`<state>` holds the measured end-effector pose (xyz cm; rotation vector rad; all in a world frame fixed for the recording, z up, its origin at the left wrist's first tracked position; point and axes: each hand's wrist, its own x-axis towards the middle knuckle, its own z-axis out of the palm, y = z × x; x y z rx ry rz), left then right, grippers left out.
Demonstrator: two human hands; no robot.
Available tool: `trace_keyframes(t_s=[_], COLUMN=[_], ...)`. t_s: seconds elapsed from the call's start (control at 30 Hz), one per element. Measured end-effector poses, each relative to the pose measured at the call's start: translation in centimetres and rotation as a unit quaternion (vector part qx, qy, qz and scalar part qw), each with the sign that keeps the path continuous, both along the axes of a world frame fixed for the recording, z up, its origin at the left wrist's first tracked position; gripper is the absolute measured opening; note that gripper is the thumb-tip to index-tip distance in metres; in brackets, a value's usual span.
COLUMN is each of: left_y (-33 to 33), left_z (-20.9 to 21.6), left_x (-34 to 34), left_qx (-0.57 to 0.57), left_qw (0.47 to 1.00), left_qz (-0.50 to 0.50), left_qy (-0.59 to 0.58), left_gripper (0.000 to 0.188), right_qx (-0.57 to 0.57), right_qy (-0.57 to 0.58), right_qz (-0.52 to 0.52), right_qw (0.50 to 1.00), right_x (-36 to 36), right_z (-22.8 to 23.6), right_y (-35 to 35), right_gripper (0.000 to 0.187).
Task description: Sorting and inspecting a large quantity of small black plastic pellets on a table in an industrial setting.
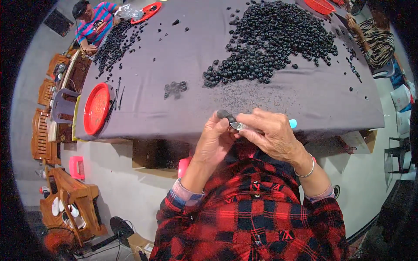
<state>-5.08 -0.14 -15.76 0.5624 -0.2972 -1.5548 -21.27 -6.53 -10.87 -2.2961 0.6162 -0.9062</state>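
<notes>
Near the table's front edge, my left hand [215, 137] pinches a small black rounded piece [225, 115] between thumb and fingers. My right hand [272, 132] is closed round a small tool with a light-blue handle end [293, 124] that sticks out behind the fingers. The tool's short metal tip [236, 125] touches or lies right beside the black piece; which, I cannot tell. Just beyond my hands, fine dark crumbs [257, 99] are scattered on the grey tablecloth [191, 39]. A large heap of small black ring-like pieces [278, 39] lies farther off.
A red round tray [96, 108] stands at the table's left edge beside thin black strips [121, 98]. A small cluster of black pieces [175, 89] lies nearer. Two people sit at the far corners, with another heap [114, 48] at the left. A cardboard box [156, 156] is under the table.
</notes>
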Motion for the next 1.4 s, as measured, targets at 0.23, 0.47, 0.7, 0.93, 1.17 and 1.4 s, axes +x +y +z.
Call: trace_keyframes(t_s=[0.23,0.47,0.7,0.93,1.17,1.4], left_y=[0.0,0.1,0.3,0.0,0.1,-0.4], left_z=[0.1,-0.1,-0.5,-1.4,-0.6,-0.8], left_x=[-0.2,-0.1,-0.2,-0.8,-1.0,0.1], left_qx=[-0.006,-0.006,-0.006,-0.017,-0.019,0.019], left_qw=[1.0,0.999,0.999,0.999,0.999,0.998], left_qz=[-0.005,-0.014,0.0,0.021,-0.02,0.003], left_qy=[0.017,0.036,0.034,0.036,0.026,0.057], left_gripper=[0.012,0.011,0.009,0.01,0.016,0.011], right_qx=[0.022,0.047,0.06,0.063,0.205,0.094], right_qy=[-0.014,-0.036,-0.037,-0.036,-0.011,-0.042], right_qz=[0.005,0.012,0.017,-0.017,-0.029,-0.058], right_qw=[1.0,0.998,0.997,0.997,0.978,0.993], right_x=[0.1,0.2,0.4,1.2,0.1,0.0], right_z=[-0.7,-1.1,-1.0,-2.3,-1.6,-1.6], right_y=[-0.2,-0.3,-0.1,-0.9,-2.0,-2.6], right_gripper=[0.019,0.018,0.018,0.019,0.024,0.017])
